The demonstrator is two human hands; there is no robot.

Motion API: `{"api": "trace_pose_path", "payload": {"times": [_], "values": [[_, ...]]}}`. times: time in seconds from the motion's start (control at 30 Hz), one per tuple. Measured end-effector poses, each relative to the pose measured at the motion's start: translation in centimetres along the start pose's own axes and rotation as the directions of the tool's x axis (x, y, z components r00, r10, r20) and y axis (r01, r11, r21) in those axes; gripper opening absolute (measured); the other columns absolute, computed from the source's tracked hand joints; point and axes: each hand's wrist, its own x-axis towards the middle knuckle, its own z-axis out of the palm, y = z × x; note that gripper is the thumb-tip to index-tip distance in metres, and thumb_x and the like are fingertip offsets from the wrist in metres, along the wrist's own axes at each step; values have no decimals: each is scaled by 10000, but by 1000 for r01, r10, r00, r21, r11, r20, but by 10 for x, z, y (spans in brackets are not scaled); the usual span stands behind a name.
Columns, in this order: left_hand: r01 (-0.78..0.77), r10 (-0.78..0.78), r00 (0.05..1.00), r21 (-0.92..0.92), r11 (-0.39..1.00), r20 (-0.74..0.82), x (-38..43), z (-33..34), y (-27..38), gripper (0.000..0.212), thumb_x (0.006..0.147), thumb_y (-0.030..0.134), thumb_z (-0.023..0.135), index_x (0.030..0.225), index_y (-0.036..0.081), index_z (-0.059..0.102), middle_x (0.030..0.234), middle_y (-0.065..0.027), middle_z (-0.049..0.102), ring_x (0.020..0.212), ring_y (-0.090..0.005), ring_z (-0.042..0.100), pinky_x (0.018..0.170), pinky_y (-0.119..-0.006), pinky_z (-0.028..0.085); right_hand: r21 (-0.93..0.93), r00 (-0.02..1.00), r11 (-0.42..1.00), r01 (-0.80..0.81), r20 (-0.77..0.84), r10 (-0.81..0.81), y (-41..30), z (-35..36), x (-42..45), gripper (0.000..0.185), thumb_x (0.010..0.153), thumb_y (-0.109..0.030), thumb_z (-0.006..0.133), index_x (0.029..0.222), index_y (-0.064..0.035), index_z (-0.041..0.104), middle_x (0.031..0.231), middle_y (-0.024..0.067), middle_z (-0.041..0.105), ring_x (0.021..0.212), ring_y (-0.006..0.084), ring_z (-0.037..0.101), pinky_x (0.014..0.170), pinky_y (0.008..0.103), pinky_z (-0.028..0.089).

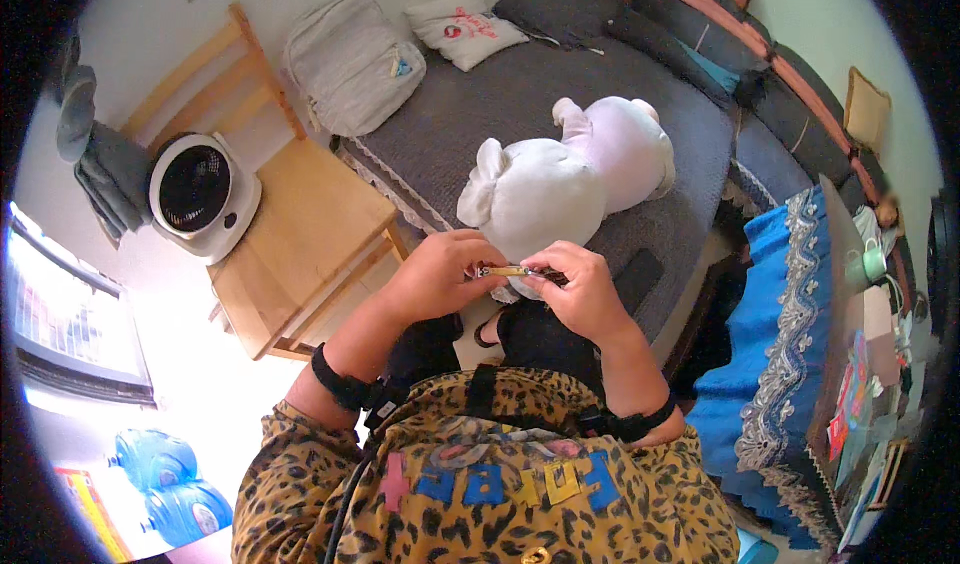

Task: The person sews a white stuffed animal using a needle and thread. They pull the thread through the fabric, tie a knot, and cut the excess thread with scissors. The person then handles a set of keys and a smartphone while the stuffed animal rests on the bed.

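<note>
In front of my body, a small metal nail clipper [507, 271] with a gold-coloured lever spans the gap between my hands. My left hand [448, 273] pinches its left end between thumb and fingers. At the right end, the thumb and index finger of my right hand [579, 285] grip it. The fingers partly hide both ends. Just beyond my hands, a white and pale pink plush toy [547, 189] lies on a dark grey bed cover [450, 113].
A wooden chair [307, 226] at left holds a white appliance [204, 196] with a round dark front. A grey backpack [352, 61] and a white cushion [465, 27] rest on the bed. At right, blue lace-trimmed cloth [772, 324] hangs from a cluttered table. Blue water jugs [169, 481] stand lower left.
</note>
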Motion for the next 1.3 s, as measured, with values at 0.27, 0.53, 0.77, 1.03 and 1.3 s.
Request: {"api": "trace_pose_path", "payload": {"times": [0.27, 0.53, 0.77, 1.03, 1.3], "values": [[159, -158, 987, -44, 986, 26, -5, -10, -9, 274, 799, 129, 772, 1041, 46, 673, 949, -116, 670, 885, -267, 668, 777, -380, 537, 65, 981, 984, -167, 106, 160, 2, -3, 17, 215, 820, 0, 708, 1014, 17, 619, 906, 130, 685, 861, 193, 675, 776, 312, 538], [332, -377, 903, -893, 304, 207, -3, 23, -22, 527, 902, 175, 704, 1346, 22, 465, 1210, -93, 610, 1029, -172, 623, 888, -309, 516, 681, 937, 647, -344, 206, 281, -19, 24, 55, 323, 921, 34, 578, 1235, 47, 505, 1148, 121, 634, 1023, 170, 641, 884, 294, 530], [302, -473, 844, -953, 32, 252, -13, 8, -32, 281, 1014, 231, 522, 1249, 80, 547, 963, -49, 664, 723, -125, 600, 497, -238, 419, 329, 971, 922, -205, 190, 148, -5, 33, 58, 359, 896, -25, 596, 1250, 26, 572, 1215, 169, 622, 1098, 262, 630, 995, 351, 475], [700, -595, 702, -229, 676, 392, -109, -59, -71, 303, 861, 206, 751, 1085, 94, 581, 763, 8, 582, 625, -92, 535, 517, -239, 420, 208, 971, 949, -237, 96, 221, 40, 2, 29, 284, 892, -91, 638, 1164, -7, 642, 1180, 115, 643, 1089, 215, 621, 928, 332, 510], [845, -401, -69, 267, 464, 914, -225, -19, -32, 462, 865, 198, 676, 1305, 125, 556, 863, -67, 681, 724, -172, 621, 638, -319, 519, 454, 860, 758, -468, 35, 510, 87, -8, 11, 168, 963, -69, 576, 1081, 38, 632, 964, 82, 678, 845, 145, 653, 789, 286, 545]]}}
